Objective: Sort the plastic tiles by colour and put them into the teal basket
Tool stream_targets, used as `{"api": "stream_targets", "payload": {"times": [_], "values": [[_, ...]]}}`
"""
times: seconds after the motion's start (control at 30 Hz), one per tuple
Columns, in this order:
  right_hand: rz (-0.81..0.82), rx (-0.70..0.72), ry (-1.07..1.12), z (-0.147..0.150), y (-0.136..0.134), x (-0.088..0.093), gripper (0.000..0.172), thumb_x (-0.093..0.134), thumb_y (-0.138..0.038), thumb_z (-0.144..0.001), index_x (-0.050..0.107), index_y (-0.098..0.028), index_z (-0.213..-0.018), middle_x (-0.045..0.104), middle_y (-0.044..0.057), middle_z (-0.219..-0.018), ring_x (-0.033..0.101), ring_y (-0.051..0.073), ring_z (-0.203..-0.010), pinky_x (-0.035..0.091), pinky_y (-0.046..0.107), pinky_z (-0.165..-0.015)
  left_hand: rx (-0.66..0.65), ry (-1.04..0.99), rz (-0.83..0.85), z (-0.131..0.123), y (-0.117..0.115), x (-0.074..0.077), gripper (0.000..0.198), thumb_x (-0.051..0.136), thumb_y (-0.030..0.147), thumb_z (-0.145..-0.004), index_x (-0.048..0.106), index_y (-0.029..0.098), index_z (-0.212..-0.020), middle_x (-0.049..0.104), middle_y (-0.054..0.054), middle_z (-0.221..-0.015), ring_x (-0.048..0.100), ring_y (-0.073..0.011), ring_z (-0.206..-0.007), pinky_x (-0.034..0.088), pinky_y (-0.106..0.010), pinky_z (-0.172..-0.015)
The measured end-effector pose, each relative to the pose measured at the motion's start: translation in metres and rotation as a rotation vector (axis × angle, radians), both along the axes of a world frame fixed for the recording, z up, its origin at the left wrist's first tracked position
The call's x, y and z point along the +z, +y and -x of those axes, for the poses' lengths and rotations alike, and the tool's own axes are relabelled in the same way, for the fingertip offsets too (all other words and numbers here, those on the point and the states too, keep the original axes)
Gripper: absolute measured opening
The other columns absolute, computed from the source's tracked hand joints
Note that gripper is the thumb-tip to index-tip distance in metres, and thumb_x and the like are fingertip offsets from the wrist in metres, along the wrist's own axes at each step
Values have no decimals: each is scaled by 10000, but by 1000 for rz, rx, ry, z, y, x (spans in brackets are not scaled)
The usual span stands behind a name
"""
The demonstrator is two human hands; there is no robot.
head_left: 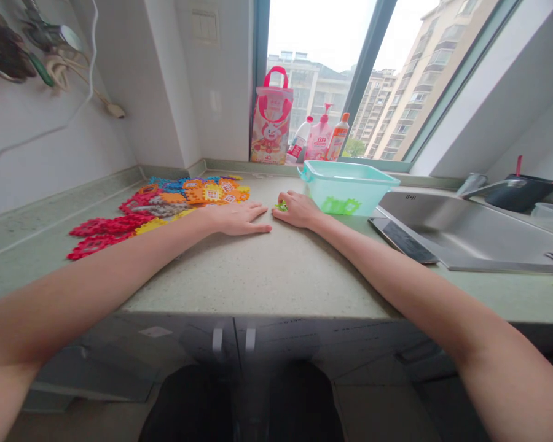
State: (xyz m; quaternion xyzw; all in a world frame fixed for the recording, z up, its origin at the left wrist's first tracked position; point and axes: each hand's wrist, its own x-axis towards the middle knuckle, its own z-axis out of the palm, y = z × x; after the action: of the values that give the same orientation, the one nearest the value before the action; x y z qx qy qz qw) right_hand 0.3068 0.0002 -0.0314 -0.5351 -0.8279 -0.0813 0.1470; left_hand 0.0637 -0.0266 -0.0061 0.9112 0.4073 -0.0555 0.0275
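Observation:
My right hand point(298, 210) curls its fingers round a small green toothed plastic building piece point(281, 206) just left of the turquoise plastic tub point(368, 174). Through the tub's side, more green pieces point(341, 205) show at its bottom. My left hand point(240, 218) lies flat on the countertop with its fingers spread, holding nothing. Beside and behind it is a spread of toothed plastic pieces: orange ones point(211, 193), blue ones point(168, 183), grey ones point(163, 209), red ones point(105, 226) and some yellow ones point(151, 224) partly behind my left forearm.
A dark flat phone-like slab point(403, 239) lies by the steel sink point(424, 215) on the right. A pink bag point(271, 126), a pink pump bottle point(320, 136) and an orange-capped bottle point(338, 138) stand by the window. The countertop's front edge point(258, 314) is nearest me.

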Motion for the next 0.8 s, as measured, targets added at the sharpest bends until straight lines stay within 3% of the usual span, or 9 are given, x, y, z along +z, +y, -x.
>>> {"api": "stream_targets", "payload": {"times": [0.37, 0.6, 0.8], "values": [[-5, 7, -32, 1, -2, 2, 403, 641, -488, -1075, 745, -177, -1308, 808, 164, -1294, 761, 331, -1166, 501, 373, -907, 18, 31, -8, -2, -2, 2, 1178, 206, 957, -990, 280, 126, -1822, 232, -156, -1882, 246, -315, -1743, 191, -423, -1414], [-33, 36, -82, 3, -7, 5, 351, 605, -472, -1079, 766, -181, -1193, 792, 155, -1271, 764, 299, -1079, 478, 357, -859, 10, 30, -15, -2, 0, 0, 1181, 203, 950, -1000, 289, 99, -1815, 247, -168, -1877, 256, -316, -1740, 191, -435, -1416], [-17, 42, -99, 4, -8, 6, 350, 601, -467, -1076, 753, -196, -1239, 823, 142, -1228, 759, 305, -1089, 448, 358, -831, 15, 32, -15, -2, -1, 0, 1178, 201, 955, -994, 285, 120, -1820, 238, -155, -1880, 253, -312, -1742, 192, -427, -1415]]}}
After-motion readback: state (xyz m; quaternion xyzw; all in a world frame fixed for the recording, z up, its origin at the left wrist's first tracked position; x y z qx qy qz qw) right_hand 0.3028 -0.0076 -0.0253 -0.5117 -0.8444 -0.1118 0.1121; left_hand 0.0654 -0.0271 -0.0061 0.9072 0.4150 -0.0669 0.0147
